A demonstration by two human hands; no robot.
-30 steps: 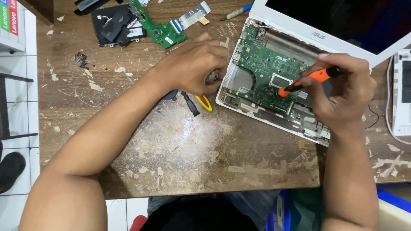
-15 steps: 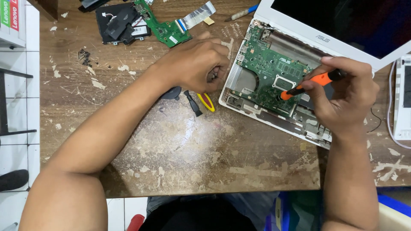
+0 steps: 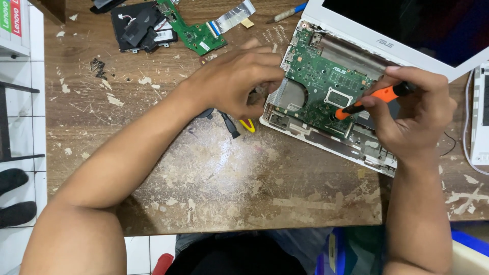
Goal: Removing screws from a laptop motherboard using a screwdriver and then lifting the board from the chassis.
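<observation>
Opened white laptop [image 3: 326, 137] lies at tabletop's far right corner, base angled toward person, green mainboard [image 3: 326, 84] bared for access. Right hand [image 3: 415, 114] pinches orange-handled screwdriver [image 3: 374, 98] between thumb and curled fingers, tip down on board near square chip. Left hand [image 3: 237, 81] braces laptop's left edge, fingers half curled, grasping nothing visible (fingertips partly hidden). Removed small green board [image 3: 196, 33], black parts [image 3: 140, 28] parked along far edge, out of way. Yellow-handled tool [image 3: 248, 125] just beside left hand

You have bare table [image 3: 214, 183] below the laptop [image 3: 326, 102]; small board [image 3: 196, 33], black part [image 3: 140, 28] and screws [image 3: 97, 65] crowd the far-left corner.
</observation>
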